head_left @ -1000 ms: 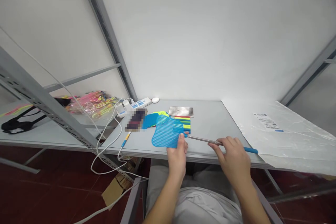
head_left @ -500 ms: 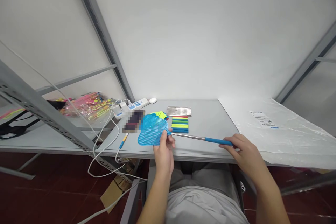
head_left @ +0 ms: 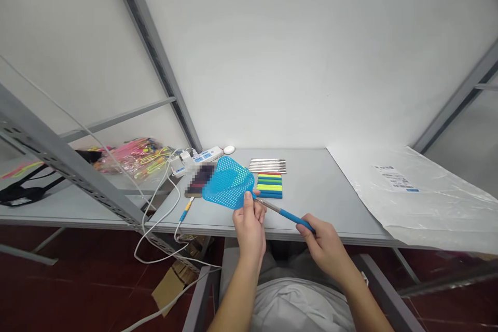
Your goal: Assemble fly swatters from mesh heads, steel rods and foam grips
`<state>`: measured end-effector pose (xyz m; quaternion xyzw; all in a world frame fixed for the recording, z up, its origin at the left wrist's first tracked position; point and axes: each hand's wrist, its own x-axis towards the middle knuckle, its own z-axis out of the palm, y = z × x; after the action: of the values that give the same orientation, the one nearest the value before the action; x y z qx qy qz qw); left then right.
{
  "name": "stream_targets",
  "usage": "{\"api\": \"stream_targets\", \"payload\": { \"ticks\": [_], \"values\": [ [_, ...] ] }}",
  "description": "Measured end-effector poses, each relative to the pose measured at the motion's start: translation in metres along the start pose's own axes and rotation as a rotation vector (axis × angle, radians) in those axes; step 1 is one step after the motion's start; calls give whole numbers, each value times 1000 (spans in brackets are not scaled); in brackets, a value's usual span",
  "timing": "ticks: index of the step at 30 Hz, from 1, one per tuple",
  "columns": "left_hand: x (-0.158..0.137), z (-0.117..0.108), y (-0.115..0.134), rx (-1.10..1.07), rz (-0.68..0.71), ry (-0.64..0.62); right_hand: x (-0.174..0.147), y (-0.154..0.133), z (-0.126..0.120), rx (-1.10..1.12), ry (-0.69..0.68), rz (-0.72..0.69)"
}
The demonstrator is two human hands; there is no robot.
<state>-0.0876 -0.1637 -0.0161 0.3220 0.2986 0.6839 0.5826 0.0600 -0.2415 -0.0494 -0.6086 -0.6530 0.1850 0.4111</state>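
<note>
A blue fly swatter [head_left: 229,182] with a perforated head, a metal telescopic shaft and a blue grip is held across the front of the table. My left hand [head_left: 251,220] is closed round its neck, just below the head. Its grip end sits in my right hand [head_left: 321,241], with the fingers closed on it. Only a short length of metal shaft shows between neck and grip. Behind the swatter lie coloured grip tubes [head_left: 270,187] in yellow, blue, green and red, side by side. Farther back is a row of metal rods [head_left: 267,166].
A phone-like dark object [head_left: 199,179], partly blurred out, lies left of the swatter. Behind it are a power strip [head_left: 208,156] and a white round item [head_left: 229,150]. White cables hang off the table's left edge. A white plastic sheet [head_left: 428,207] covers the right side.
My right hand has moved left and down toward my left hand, and the metal shaft now shows much shorter. The swatter's head has tilted upward, covering the brightly coloured pile behind it.
</note>
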Motion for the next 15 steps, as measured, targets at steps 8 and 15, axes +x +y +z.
{"api": "stream_targets", "payload": {
  "ticks": [8, 15],
  "values": [
    [5, -10, 3, 49, -5, -38, 3, -3, 3, 469, -149, 171],
    [10, -13, 6, 65, 11, -43, 1, -7, 18, 421, -67, 172]
  ]
}}
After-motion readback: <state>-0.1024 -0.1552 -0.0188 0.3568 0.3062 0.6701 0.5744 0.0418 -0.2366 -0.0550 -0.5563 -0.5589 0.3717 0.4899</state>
